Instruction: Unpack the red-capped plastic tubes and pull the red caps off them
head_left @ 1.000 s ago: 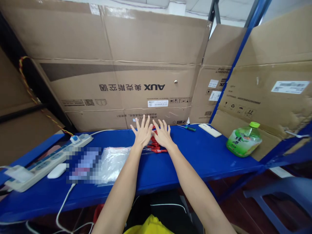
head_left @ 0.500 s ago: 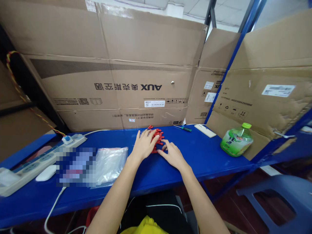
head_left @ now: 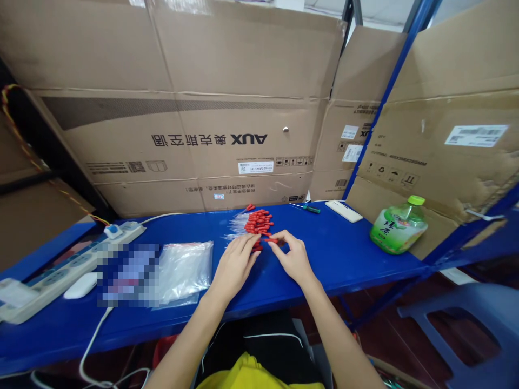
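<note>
A heap of small red pieces with thin clear stems (head_left: pixel 258 222) lies on the blue shelf (head_left: pixel 336 254) in front of the cardboard wall. My left hand (head_left: pixel 235 265) rests just below the heap, fingers stretched toward it and touching the nearest pieces. My right hand (head_left: pixel 291 255) is beside it on the right, thumb and forefinger pinched on one red piece (head_left: pixel 272 240) at the heap's lower edge. Both forearms reach in from the bottom of the view.
A clear plastic bag (head_left: pixel 184 269), a blurred patch, a white mouse (head_left: pixel 81 284) and a power strip (head_left: pixel 60 266) lie to the left. To the right are a green screwdriver (head_left: pixel 310 208), a white flat device (head_left: pixel 344 210) and a green bottle (head_left: pixel 397 226). Cardboard boxes (head_left: pixel 227 108) stand behind.
Both hands drew back from the cardboard toward me, uncovering the red heap. The right hand went from flat and spread to a pinch on one red piece.
</note>
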Action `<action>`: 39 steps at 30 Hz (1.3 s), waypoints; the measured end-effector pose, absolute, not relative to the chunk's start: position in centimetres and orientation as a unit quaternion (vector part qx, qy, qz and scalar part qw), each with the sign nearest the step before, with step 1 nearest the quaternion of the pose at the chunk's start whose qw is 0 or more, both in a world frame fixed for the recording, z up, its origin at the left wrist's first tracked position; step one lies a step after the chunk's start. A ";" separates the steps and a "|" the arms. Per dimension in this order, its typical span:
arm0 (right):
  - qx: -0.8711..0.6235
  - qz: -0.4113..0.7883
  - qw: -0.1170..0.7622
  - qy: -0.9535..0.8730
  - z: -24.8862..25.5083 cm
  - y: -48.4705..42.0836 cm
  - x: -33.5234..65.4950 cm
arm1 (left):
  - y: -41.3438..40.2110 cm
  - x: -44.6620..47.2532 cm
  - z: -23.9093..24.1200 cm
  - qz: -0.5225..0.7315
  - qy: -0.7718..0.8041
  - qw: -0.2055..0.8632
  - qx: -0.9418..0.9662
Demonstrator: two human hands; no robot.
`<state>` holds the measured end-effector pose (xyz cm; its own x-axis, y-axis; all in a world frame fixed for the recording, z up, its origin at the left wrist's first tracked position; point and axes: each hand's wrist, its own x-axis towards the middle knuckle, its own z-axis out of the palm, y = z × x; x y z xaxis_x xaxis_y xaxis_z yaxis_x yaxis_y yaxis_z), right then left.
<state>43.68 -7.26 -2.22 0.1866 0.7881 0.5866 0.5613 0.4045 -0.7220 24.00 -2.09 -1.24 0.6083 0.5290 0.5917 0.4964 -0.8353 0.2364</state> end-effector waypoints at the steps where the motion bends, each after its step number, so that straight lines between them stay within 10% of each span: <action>1: -0.528 0.110 0.548 -0.639 -2.1 -7.4 43.5 | -2.1 24.1 -1.3 0.335 0.281 0.020 0.899; 39: -0.544 0.051 0.602 -0.582 -2.4 -7.5 42.3 | -3.1 26.7 -2.1 0.339 0.336 0.113 0.871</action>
<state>42.33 -7.53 -2.37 0.3168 0.6948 0.6456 0.5720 0.4031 -0.7144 26.72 -3.12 -2.11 0.5439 0.6624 0.5151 0.5098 -0.7484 0.4242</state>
